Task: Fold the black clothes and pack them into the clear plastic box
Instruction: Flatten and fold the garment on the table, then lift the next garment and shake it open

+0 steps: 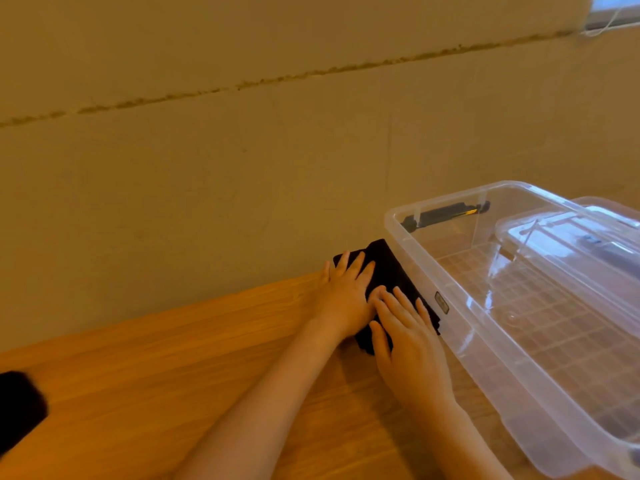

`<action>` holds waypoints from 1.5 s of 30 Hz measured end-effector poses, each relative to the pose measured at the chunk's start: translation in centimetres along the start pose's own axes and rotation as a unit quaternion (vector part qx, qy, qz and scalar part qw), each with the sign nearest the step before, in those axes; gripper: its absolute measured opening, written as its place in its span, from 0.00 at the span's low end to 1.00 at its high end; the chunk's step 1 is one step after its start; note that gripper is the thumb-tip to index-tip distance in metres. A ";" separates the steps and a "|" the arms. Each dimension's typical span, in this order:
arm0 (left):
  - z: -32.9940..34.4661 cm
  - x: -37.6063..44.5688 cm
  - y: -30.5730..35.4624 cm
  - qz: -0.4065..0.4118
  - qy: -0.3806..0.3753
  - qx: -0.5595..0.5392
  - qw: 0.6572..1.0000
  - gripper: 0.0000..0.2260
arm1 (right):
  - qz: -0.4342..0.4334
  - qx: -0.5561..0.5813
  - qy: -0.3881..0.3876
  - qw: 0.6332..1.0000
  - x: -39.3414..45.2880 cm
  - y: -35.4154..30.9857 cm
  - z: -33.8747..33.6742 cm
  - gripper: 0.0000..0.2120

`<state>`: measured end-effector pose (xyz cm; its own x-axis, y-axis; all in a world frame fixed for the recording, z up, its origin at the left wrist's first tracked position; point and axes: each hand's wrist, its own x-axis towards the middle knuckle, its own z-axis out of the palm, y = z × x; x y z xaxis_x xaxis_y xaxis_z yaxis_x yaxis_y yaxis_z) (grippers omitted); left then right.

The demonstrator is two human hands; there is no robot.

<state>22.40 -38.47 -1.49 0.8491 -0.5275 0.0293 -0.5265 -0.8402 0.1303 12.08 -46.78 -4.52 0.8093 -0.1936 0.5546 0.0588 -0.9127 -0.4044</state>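
Fingers of both hands, left (343, 299) and right (408, 341), press flat on folded black cloth (388, 271) atop a wooden table (173, 358) against a beige wall (207, 168).

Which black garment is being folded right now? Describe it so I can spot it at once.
Find the clear plastic box on the wooden table. The folded black garment lies against its left wall, pressed flat by the left hand and right hand, unlike the other black item at the table's left edge.
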 end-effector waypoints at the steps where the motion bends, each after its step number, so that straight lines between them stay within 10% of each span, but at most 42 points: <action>1: -0.1 0.1 0.1 -0.003 -0.003 0.003 1.000 0.24 | 0.010 -0.021 -0.017 1.000 -0.1 0.1 0.2 0.26; 4: 0.0 0.2 0.3 -0.019 -0.013 -0.004 1.000 0.25 | 0.057 -0.040 -0.053 0.996 -0.4 0.3 0.7 0.39; 13: -1.2 1.0 1.3 0.123 0.014 0.009 0.992 0.22 | 0.096 -0.039 -0.056 0.993 -0.7 0.2 1.2 0.34; 24: -0.6 2.2 1.5 0.078 -0.102 0.010 0.992 0.23 | 0.102 -0.057 -0.074 0.990 -0.7 0.0 1.3 0.36; 28: -1.4 0.3 0.7 0.066 -0.025 -0.050 0.996 0.22 | 0.085 -0.013 -0.066 0.994 -0.8 0.3 0.7 0.36; 34: -1.9 -12.0 -4.7 -0.063 0.037 -0.014 0.997 0.28 | -0.022 0.067 -0.018 0.997 -1.2 -2.3 -0.2 0.25; 37: -1.1 -19.3 -8.6 -0.167 -0.003 0.050 0.985 0.43 | -0.149 0.052 -0.142 0.977 -3.7 -7.7 1.6 0.25; 42: -1.2 -31.2 -12.8 -0.347 0.102 0.081 0.929 0.30 | -0.264 0.093 -0.337 0.899 -7.1 -16.8 4.0 0.51; 45: -1.7 -38.2 -16.2 -0.452 0.194 0.070 0.868 0.25 | -0.263 0.171 -0.419 0.852 -8.2 -22.1 4.6 0.43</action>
<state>-1.46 -4.51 -2.98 0.8543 0.4151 0.3127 0.3861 -0.9097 0.1529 6.84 -23.37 -3.41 0.7434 0.6653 0.0685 0.5925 -0.6076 -0.5289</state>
